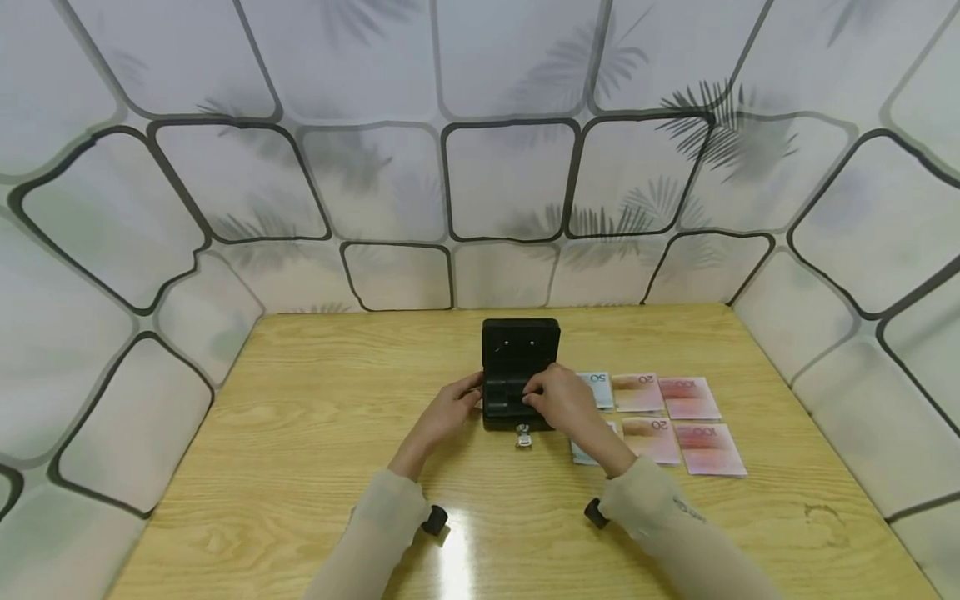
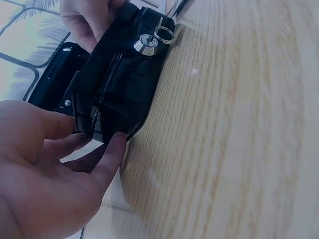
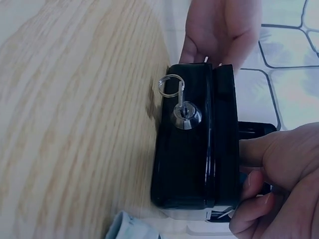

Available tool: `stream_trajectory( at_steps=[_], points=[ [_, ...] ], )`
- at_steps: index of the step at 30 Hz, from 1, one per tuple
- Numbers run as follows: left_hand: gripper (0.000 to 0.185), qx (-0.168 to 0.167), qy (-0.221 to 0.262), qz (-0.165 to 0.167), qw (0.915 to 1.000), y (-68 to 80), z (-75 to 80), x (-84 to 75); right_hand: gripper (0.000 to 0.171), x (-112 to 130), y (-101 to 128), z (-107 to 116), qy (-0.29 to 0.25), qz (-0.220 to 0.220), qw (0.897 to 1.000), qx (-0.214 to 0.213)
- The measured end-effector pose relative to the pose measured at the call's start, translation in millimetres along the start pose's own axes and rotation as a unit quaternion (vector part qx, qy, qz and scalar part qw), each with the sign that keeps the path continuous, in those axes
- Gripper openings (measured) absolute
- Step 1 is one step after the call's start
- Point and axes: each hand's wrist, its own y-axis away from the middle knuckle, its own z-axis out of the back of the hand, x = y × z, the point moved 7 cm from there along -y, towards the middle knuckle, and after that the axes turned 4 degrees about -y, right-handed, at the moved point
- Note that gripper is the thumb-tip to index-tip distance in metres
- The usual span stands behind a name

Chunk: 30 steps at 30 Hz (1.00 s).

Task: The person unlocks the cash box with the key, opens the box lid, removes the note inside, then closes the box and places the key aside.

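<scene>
Black cash box [image 1: 520, 375], lid raised, at the middle of the wooden desk [image 1: 300, 433]; a key [image 3: 180, 102] on a ring sits in its front lock. Left hand [image 1: 450, 408] touches the box's left side with relaxed, straight fingers. Right hand [image 1: 558, 400] grips the inner tray, fingers curled over it. Six banknotes [image 1: 678, 417] lie in two rows just right of the box.

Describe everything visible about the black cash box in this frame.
The black cash box stands mid-table on the wooden table, lid raised upright at the back. It looks like smooth black metal, with a silver lock in front holding a key on a ring. The left hand touches its left side; the right hand reaches into its tray.
</scene>
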Motion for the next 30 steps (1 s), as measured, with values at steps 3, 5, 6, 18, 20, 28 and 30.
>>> stream_trajectory(
  at_steps=[3, 5, 6, 18, 20, 28, 30],
  points=[
    [0.047, 0.0, 0.007, 0.009, 0.9999, 0.2, 0.1, 0.6, 0.007, -0.3, -0.2, -1.8, 0.003, 0.001, 1.0, -0.001],
    [0.049, 0.001, 0.011, 0.015, 0.9998, 0.6, 0.2, 0.9, 0.006, -1.0, -0.4, -3.2, 0.003, -0.001, 1.0, -0.001],
    [0.05, 0.0, 0.01, 0.016, 0.9998, 0.8, 0.4, 0.9, 0.006, -1.0, -0.5, -3.6, 0.002, -0.003, 1.0, -0.003],
    [0.053, -0.013, -0.003, 0.014, 0.9998, 3.7, -0.8, -2.0, 0.007, -4.9, -0.4, -9.0, 0.0, 0.006, 1.0, -0.021],
    [0.054, -0.014, -0.004, 0.015, 0.9998, 4.0, -0.9, -2.7, 0.008, -4.5, -0.1, -8.8, 0.002, 0.008, 1.0, -0.022],
    [0.054, -0.016, -0.006, 0.015, 0.9997, 3.0, -1.1, -2.1, 0.005, -4.7, 0.0, -8.9, 0.009, 0.007, 1.0, -0.027],
    [0.054, -0.017, -0.003, 0.018, 0.9997, 2.9, -1.1, -1.8, 0.006, -4.5, -0.2, -9.2, 0.013, 0.008, 1.0, -0.027]
  ],
)
